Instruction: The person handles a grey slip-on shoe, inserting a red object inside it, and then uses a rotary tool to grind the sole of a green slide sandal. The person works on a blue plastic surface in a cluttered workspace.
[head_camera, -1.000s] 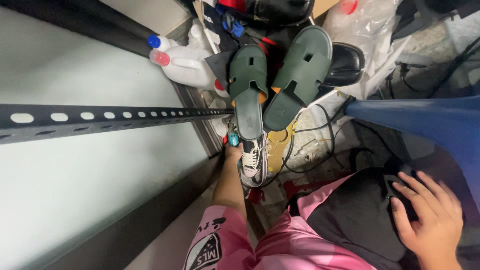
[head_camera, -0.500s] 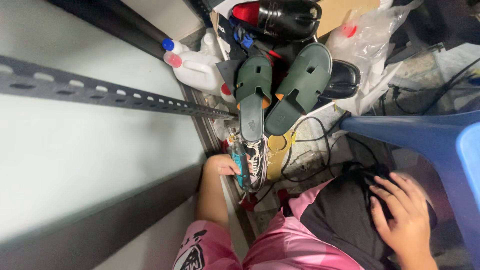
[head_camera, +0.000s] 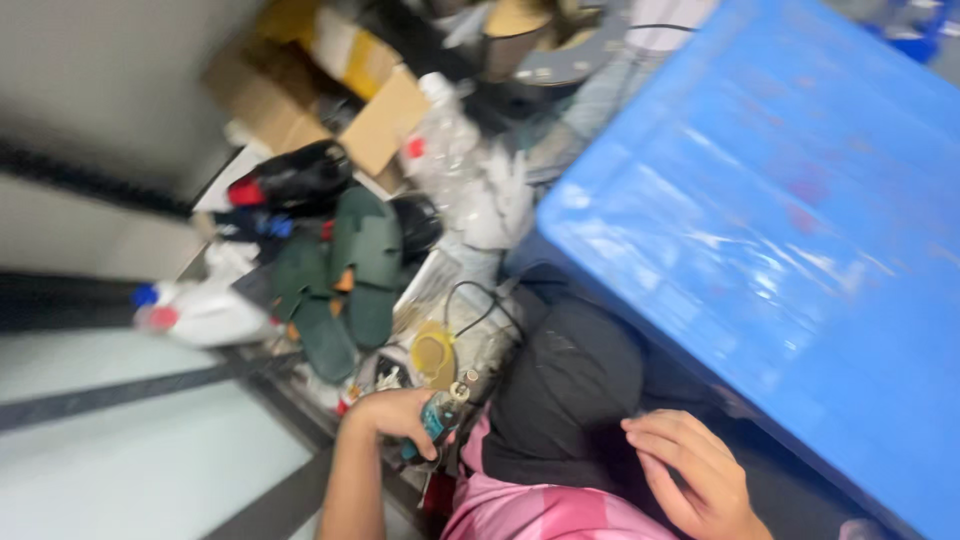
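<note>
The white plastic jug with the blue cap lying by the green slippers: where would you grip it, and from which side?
Probably around the body of the white jug, from above. It lies on its side with the blue cap pointing left, so the broad flank faces up. The green slippers crowd its right, leaving the top clearest. Blur hides any handle. The left hand is nearest, though it holds a small teal tool.

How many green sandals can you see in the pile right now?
2. One green sandal lies in the middle of the clutter; the other green sandal is beside it, left and lower. Blur and clutter may hide more.
</note>
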